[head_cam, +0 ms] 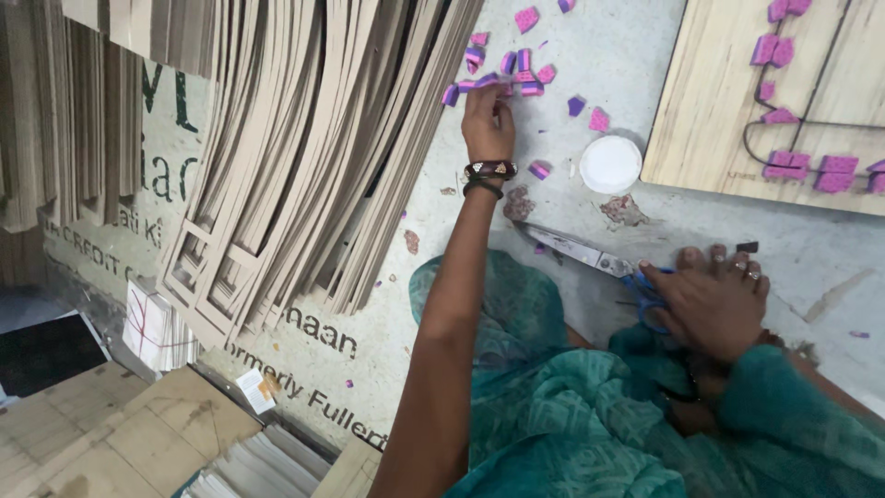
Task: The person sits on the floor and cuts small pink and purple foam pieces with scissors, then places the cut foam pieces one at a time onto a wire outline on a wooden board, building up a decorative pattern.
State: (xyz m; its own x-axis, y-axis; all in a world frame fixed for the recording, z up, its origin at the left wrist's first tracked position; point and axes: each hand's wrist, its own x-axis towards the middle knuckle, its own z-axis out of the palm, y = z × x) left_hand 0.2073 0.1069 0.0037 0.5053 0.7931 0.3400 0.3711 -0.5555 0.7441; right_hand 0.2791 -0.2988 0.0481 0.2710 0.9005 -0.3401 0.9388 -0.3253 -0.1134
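Teal patterned garment (pixel 572 415) fills the near foreground, with the person seated on a grey floor (pixel 608 55). The left hand (pixel 487 115), arm stretched out, has its grip pinched on one of the small pink-and-purple foam squares (pixel 516 74) scattered loose on the floor. The right hand (pixel 710 300) lies flat, fingers spread, over the blue-handled scissors (pixel 590 258) beside the toes. A light wooden board with a cut groove outline (pixel 719 101) already carries several foam squares stuck along the groove; many remain loose, so the work looks partly done. A white round lid (pixel 609 164) sits near the board. A stack of thin beige cut cardboard frames (pixel 313 148) lies to the left.
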